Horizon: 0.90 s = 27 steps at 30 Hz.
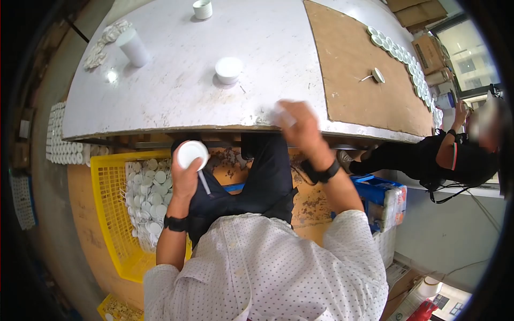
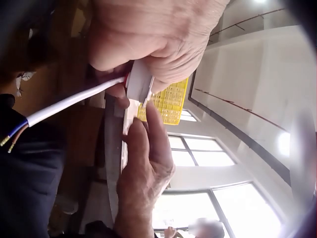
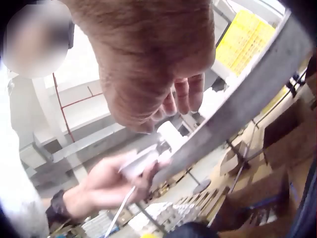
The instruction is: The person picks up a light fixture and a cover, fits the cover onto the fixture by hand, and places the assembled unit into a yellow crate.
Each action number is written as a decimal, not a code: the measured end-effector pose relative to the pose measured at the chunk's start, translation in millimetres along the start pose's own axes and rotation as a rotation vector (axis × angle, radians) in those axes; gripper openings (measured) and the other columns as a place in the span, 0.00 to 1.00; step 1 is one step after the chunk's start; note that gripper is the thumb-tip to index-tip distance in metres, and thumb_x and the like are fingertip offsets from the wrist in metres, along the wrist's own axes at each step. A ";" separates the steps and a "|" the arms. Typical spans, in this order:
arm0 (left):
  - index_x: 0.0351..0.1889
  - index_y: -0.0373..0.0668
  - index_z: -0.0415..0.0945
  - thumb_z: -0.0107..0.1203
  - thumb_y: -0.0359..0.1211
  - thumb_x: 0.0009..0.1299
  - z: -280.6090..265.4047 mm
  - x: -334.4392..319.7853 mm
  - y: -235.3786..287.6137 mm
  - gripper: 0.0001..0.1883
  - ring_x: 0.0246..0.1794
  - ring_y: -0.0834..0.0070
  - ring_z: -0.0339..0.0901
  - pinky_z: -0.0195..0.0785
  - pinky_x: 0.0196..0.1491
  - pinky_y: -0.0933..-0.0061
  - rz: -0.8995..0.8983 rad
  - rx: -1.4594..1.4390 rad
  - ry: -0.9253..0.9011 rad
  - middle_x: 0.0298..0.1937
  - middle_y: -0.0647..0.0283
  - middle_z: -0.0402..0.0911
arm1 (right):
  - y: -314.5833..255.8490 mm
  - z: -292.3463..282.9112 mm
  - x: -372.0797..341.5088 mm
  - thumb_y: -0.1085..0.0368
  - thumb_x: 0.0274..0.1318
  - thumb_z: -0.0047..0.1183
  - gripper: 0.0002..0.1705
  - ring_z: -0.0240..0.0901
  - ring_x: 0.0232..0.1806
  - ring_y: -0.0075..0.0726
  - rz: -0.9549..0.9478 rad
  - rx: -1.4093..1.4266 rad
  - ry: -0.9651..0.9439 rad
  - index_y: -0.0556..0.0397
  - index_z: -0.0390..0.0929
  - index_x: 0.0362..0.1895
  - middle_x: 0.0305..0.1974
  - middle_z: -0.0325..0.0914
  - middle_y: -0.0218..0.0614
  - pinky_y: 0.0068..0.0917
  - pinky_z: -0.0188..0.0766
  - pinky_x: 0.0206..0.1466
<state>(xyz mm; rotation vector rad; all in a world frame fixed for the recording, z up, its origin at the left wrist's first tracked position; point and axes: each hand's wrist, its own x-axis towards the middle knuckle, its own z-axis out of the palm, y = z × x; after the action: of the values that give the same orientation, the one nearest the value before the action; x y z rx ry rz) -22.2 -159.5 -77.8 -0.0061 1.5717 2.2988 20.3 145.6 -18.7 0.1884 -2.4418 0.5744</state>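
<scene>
My left hand (image 1: 184,179) grips a white round fixture (image 1: 191,154), its open face up, above my lap. From its back runs a white cable (image 2: 74,101) that ends in bare-tipped blue and brown wires (image 2: 15,134). My right hand (image 1: 301,125) is blurred over the front edge of the table, with a pale patch at its fingertips; I cannot tell whether it holds something. In the left wrist view the right hand (image 2: 143,168) reaches up close to the fixture. In the right wrist view its fingers (image 3: 183,94) are partly hidden behind the palm.
On the white table (image 1: 176,91) stand a stack of white discs (image 1: 228,70), a white cylinder (image 1: 134,48) and a small stack (image 1: 202,9). Cardboard (image 1: 348,69) at right bears a row of round fixtures (image 1: 399,53). A yellow crate (image 1: 107,214) holds many white pieces. Another person (image 1: 444,155) is at right.
</scene>
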 end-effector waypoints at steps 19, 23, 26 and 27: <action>0.54 0.48 0.61 0.48 0.21 0.56 -310.7 -99.5 -65.3 0.26 0.39 0.67 0.71 0.67 0.31 0.65 -0.450 0.350 0.814 0.45 0.61 0.70 | 246.4 -102.4 4.1 0.52 0.47 0.44 0.23 0.69 0.46 0.55 1.230 -0.652 -0.236 0.58 0.77 0.37 0.43 0.73 0.52 0.42 0.67 0.48; 0.55 0.47 0.60 0.47 0.20 0.51 -341.9 -131.2 -81.8 0.30 0.37 0.68 0.71 0.67 0.31 0.67 -0.448 0.291 0.904 0.44 0.61 0.70 | 205.7 -102.8 -11.8 0.55 0.44 0.45 0.21 0.70 0.40 0.60 1.008 -0.673 -0.197 0.62 0.76 0.32 0.34 0.73 0.58 0.44 0.67 0.44; 0.56 0.45 0.59 0.48 0.21 0.51 -358.9 -149.5 -90.0 0.31 0.37 0.68 0.70 0.66 0.32 0.69 -0.570 0.357 0.964 0.44 0.61 0.70 | 187.9 -99.6 -30.7 0.57 0.45 0.45 0.19 0.70 0.36 0.60 0.881 -0.666 -0.180 0.61 0.76 0.30 0.31 0.74 0.56 0.46 0.67 0.41; 0.56 0.43 0.59 0.47 0.22 0.51 -361.6 -154.6 -92.8 0.31 0.36 0.69 0.70 0.66 0.31 0.70 -0.582 0.364 1.007 0.44 0.60 0.71 | 179.4 -97.8 -36.7 0.57 0.46 0.45 0.18 0.70 0.35 0.61 0.826 -0.634 -0.137 0.61 0.76 0.30 0.30 0.74 0.56 0.46 0.67 0.39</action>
<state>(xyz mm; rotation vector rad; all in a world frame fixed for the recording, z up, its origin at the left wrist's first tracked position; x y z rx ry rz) 79.6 -500.6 -268.9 -1.4950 1.9968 1.5377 54.7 349.7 -34.8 -1.1000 -2.6350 0.0733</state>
